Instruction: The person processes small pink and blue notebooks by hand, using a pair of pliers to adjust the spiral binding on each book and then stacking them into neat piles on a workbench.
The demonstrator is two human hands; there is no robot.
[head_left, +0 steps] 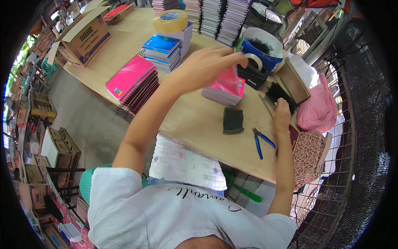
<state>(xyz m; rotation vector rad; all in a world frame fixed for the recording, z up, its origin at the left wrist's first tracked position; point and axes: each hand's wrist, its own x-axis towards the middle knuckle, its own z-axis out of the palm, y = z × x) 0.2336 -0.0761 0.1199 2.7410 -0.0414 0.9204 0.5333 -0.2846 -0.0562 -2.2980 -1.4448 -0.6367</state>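
Note:
My left hand (207, 68) is raised over the table, slightly blurred, its fingers closed on a small pink notebook (228, 79) held tilted. Just under it lies a low stack of small pink notebooks (224, 96). At the right, my right hand (282, 111) has its fingers pinched at the edge of a pile of black spiral binding coils (278, 92). A single coil (266, 104) lies along its left side, partly at the fingertips. Blue-handled cutting pliers (260, 143) and a dark block (233, 120) rest nearer me on the table.
A stack of pink spiral notebooks (132, 79) and blue notebooks (161, 45) stand left. Clear tape (171, 20) tops a white box. Behind are a tape dispenser (252, 74), a blue tub (265, 62) and tall notebook stacks (213, 25). A patterned bag (309, 153) and wire mesh border the right.

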